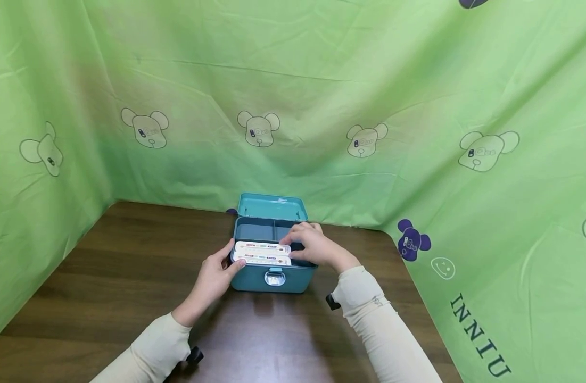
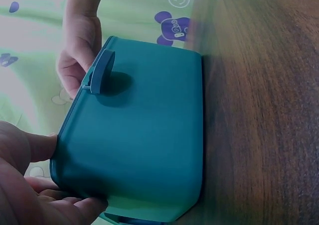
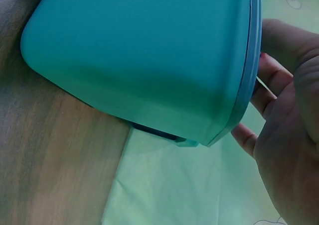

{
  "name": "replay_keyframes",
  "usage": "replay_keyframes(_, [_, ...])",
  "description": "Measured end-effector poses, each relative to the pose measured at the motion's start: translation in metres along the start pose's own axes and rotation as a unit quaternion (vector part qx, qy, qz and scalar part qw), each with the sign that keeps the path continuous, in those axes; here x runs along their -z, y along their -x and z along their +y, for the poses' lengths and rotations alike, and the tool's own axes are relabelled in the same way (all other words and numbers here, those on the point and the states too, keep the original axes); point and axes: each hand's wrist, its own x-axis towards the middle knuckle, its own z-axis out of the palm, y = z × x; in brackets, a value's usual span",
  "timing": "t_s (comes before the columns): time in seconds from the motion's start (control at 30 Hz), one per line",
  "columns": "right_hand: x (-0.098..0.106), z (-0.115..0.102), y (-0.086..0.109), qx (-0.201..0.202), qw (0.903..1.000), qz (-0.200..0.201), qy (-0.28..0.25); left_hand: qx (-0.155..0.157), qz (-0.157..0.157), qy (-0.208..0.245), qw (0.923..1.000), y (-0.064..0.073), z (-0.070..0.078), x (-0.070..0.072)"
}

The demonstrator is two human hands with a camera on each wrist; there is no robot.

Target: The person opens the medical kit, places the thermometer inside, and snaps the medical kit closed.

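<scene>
A teal storage box point(image 1: 273, 281) with a metal front clasp point(image 1: 275, 277) stands on the table, its lid point(image 1: 272, 206) tipped back. Two long white packages with small coloured print, a rear one point(image 1: 254, 247) and a front one point(image 1: 259, 260), lie side by side in its front part. My left hand point(image 1: 213, 274) holds the box's left front corner, thumb at the rim and fingers along the side. Over the right side reaches my right hand point(image 1: 314, 246), its thumb and fingers pinching the right end of the rear package. In the right wrist view, the rim partly hides those fingertips.
Behind the packages, a blue-grey tray point(image 1: 254, 230) with a divider spans the back of the box. Brown wood table point(image 1: 130, 266) surrounds it. Green cloth point(image 1: 293, 64) printed with bear heads hangs behind and along both sides.
</scene>
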Motion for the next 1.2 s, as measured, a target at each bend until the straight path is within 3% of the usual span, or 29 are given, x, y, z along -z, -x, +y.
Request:
replay_keyframes(0.5, [-0.009,-0.004,0.006,0.013,0.9973,0.061,0.038,0.005,-0.003,-0.005,1.0000,-0.001,0.001,0.000])
replay_keyframes(1.2, [-0.023,-0.004,0.017,-0.023,0.9884,0.140,0.053,0.010,-0.006,-0.002,0.9999,0.001,0.000,0.000])
